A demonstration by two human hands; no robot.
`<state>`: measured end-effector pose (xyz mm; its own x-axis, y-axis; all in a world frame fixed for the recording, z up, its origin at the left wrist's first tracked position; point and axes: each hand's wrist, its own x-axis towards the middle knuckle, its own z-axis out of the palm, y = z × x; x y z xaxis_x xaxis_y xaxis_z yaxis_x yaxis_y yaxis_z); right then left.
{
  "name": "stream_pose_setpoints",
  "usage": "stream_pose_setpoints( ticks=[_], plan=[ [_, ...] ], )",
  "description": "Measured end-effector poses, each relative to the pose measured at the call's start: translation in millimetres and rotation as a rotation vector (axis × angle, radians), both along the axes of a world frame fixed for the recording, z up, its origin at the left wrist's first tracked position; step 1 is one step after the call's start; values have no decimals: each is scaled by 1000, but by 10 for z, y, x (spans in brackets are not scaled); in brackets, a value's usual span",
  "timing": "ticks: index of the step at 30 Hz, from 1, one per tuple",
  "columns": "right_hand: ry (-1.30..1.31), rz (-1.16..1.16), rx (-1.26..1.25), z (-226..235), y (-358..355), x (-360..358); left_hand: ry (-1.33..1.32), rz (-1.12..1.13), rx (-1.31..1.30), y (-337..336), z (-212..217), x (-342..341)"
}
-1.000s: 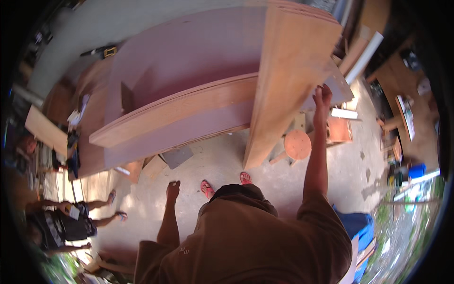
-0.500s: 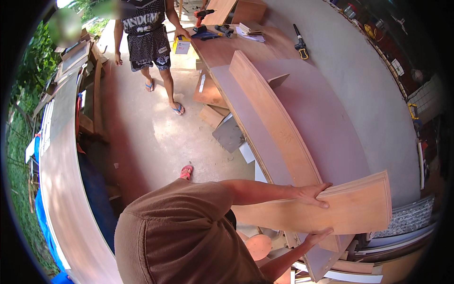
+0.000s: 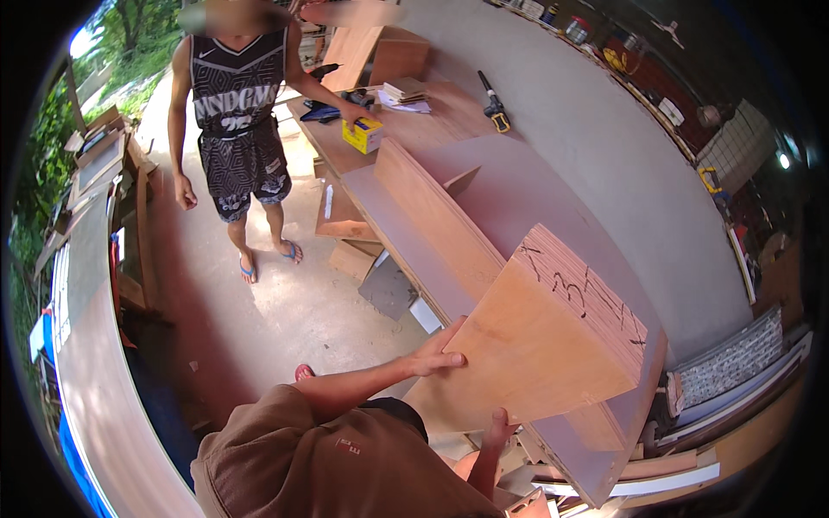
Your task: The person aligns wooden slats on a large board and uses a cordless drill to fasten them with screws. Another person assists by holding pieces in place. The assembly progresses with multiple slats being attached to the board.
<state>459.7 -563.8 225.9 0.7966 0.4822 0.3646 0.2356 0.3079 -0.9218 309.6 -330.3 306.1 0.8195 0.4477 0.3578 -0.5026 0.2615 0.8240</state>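
Saw a long pale sheet (image 3: 95,345) way out left of the fingers of the left hand (image 3: 434,356). Next, spotted a co-worker (image 3: 240,112) ahead and left of those fingers, well apart from them, in a dark patterned top and shorts, with a hand on a yellow box (image 3: 363,136).

Then had the left fingers curled round the left edge of a stack of boards (image 3: 527,345), with the thumb on the broad face and the rest mostly tucked out of sight. Definitely had hold of it, but couldn't tell the exact spread. Ahead of those fingers, noticed a long wooden piece (image 3: 440,220) on a purplish surface (image 3: 553,190), plus a black-and-yellow tool (image 3: 495,112) farther out.

Nearer, had the fingers of the right hand (image 3: 498,427) holding the lower edge, thumb up, others hidden, so couldn't tell that spread either. Found the stack tilted out beyond both sets of fingers, over the surface, showing black marks on the layered end. Couldn't tell about contact there.

Farther right of the right fingers, caught a white strip (image 3: 656,483), then a silvery patterned sheet (image 3: 730,358).
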Motion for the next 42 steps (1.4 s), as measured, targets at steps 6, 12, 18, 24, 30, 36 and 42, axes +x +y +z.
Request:
stream_pose_setpoints(
  ticks=[6, 12, 18, 24, 30, 36, 42],
  plan=[
    [-115, 204, -60, 597, 1150, -947, -112, 141, -108, 711, -116, -1046],
    [-179, 506, -16, 1139, 2071, -1367, -31, 315, 3, 1525, 374, -1745],
    [-1, 352, 169, 1074, 2743, -1560, 43, 508, 273, 2196, 992, -2230],
    [-10, 550, 214, 1229, 3674, -1976, 124, 567, 369, 2971, 1331, -2507],
    [14, 587, 291, 1037, 4929, -2102, 123, 668, 332, 3896, 1237, -2503],
    [101, 642, 348, 937, 6086, -1829, 228, 782, 339, 4787, 1166, -2201],
    [186, 794, 260, 355, 7160, -1013, 251, 774, 289, 5827, 862, -1590]
  ],
)
